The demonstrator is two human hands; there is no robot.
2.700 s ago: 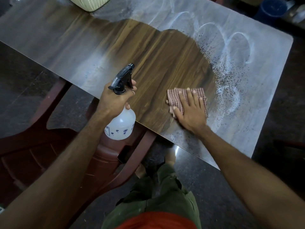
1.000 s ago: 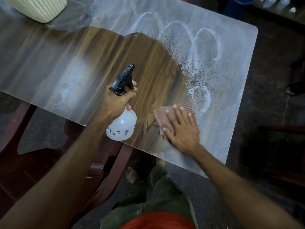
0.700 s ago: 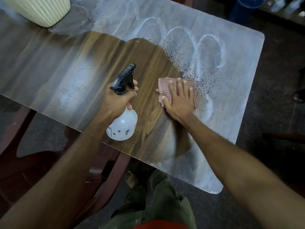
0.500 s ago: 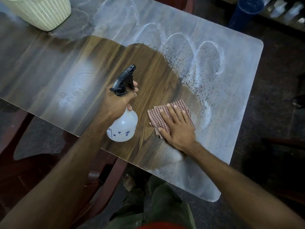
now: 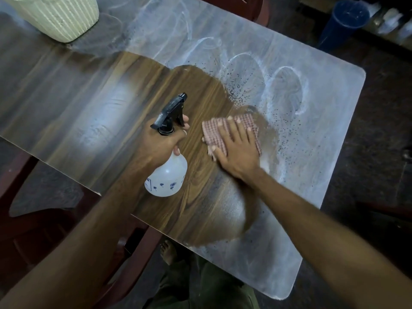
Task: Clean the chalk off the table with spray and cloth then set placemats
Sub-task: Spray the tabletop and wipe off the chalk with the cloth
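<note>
Left grip (image 5: 161,143) clamped round spray bottle (image 5: 166,175); right grip (image 5: 237,150) flat, fingers apart, pressing checked cloth (image 5: 214,134) onto chalky table (image 5: 312,175).

You have one spray bottle (image 5: 166,175), one checked cloth (image 5: 229,130) and one ribbed cream pot (image 5: 60,16) at one table (image 5: 66,103). Two hands show, left hand (image 5: 160,146) and right hand (image 5: 236,152). One blue bucket (image 5: 343,21) stands beyond
</note>
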